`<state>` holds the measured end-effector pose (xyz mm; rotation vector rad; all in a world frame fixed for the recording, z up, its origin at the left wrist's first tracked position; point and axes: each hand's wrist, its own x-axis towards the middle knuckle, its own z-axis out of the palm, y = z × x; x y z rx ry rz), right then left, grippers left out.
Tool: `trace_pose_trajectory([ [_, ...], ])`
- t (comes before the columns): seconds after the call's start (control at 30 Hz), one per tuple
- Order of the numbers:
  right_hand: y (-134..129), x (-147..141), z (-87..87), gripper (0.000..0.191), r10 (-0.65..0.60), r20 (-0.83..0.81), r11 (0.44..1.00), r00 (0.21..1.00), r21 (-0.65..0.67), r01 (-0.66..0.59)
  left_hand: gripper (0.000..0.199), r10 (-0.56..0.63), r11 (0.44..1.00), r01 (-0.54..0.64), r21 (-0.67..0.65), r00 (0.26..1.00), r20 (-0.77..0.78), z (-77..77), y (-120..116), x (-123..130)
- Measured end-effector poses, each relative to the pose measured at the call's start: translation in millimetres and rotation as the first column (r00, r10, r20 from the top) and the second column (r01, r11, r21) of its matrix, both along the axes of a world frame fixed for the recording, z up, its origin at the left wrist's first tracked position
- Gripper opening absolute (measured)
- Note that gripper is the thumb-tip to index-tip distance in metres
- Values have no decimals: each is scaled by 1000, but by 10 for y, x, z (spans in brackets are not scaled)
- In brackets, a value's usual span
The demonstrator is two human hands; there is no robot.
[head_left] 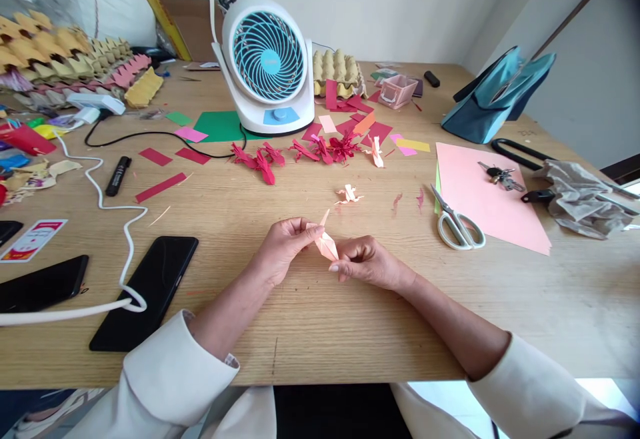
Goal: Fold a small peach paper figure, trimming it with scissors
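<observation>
Between my two hands is a small folded pink paper figure [327,247], with a narrow point sticking up at its top. My left hand [285,246] pinches it near the upper end, thumb over the paper. The fingertips of my right hand [367,262] are closed on its lower right corner. Just beyond them lies a finished-looking pale pink folded figure [349,194] with thin limbs. Farther back a similar pale figure [375,152] leans beside a row of red folded paper figures [265,162].
A white and blue fan [270,59] stands at the back. To the right are scissors [457,222], pink paper sheets [493,192], keys [503,176] and a blue bag [487,102]. Leftward lie a black phone [150,292] crossed by a white cable [131,246] and a black marker [119,176].
</observation>
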<state>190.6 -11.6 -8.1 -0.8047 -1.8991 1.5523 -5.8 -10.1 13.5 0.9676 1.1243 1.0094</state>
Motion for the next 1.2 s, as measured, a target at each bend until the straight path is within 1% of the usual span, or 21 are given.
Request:
trace_pose_trajectory([
  [0.07,27,37,8,47,4,-10,1000,1000,0,-4,39,20,1000,-20,-20,1000,5,8,20,-30],
  [0.13,52,57,14,46,-80,-27,997,996,-6,80,41,-4,999,5,-51,1000,16,16,30,-50],
  [0.2,69,51,13,35,-189,-90,982,978,-31,187,42,-60,995,62,-81,998,25,19,25,-54],
  [0.27,75,24,7,28,-246,-175,969,953,-74,237,42,-122,987,124,-105,992,29,16,10,-42],
  [0.33,66,-13,-1,31,-245,-242,968,939,-107,225,42,-168,977,170,-128,985,23,3,-8,-24],
  [0.43,35,-62,-7,28,-232,-291,970,928,-141,199,42,-215,966,213,-146,977,3,-22,-29,-1],
  [0.57,-4,-84,-3,24,-233,-304,967,924,-171,188,41,-286,950,286,-123,958,21,-35,-45,11],
  [0.67,-17,-78,7,24,-247,-288,963,925,-178,202,38,-330,935,334,-120,943,50,-35,-49,14],
  [0.87,-38,-70,40,26,-265,-268,957,926,-192,218,38,-334,924,343,-170,939,77,-36,-41,13],
  [1.03,-49,-83,69,26,-261,-237,959,936,-170,225,39,-363,909,374,-183,927,95,-36,-36,2],
  [1.2,-45,-88,59,24,-255,-226,962,940,-160,223,39,-338,924,341,-175,940,46,-49,-52,6],
])
